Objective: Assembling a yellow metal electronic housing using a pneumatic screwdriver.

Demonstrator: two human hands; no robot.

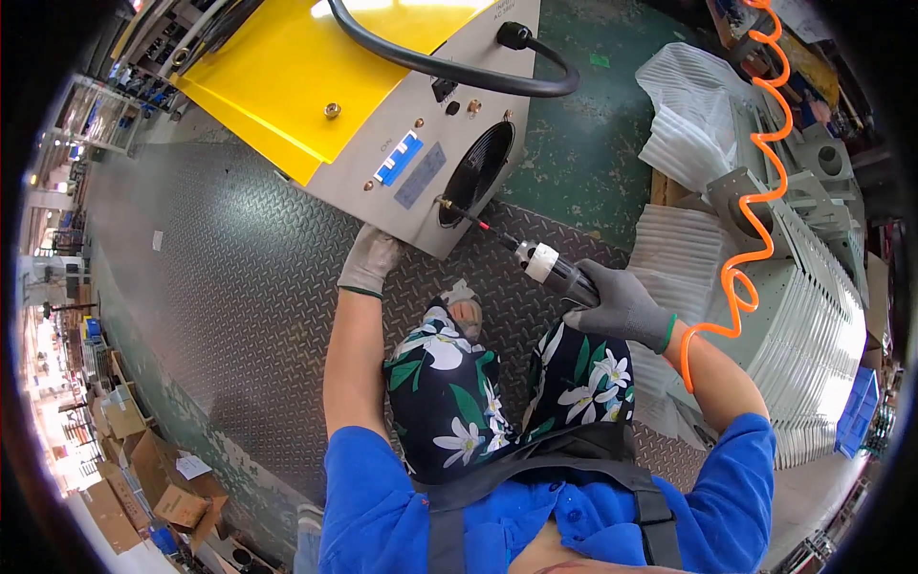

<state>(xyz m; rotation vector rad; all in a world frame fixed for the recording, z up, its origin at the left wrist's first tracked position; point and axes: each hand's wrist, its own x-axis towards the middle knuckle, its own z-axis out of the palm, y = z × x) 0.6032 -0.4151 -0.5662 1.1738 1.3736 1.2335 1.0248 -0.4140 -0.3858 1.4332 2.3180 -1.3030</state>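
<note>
The power screwdriver slants up and left from my right hand, which wraps its rear body; its bit ends at the near rim of the black fan grille in the grey panel. My left hand meets the panel's lower edge, fingers hidden; I cannot tell its grip.

1 head-worn fisheye, facing down, near left hand, right hand

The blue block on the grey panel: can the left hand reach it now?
Probably yes: the left hand is at the lower edge of the panel, with nothing visible obstructing the blue block.
</note>
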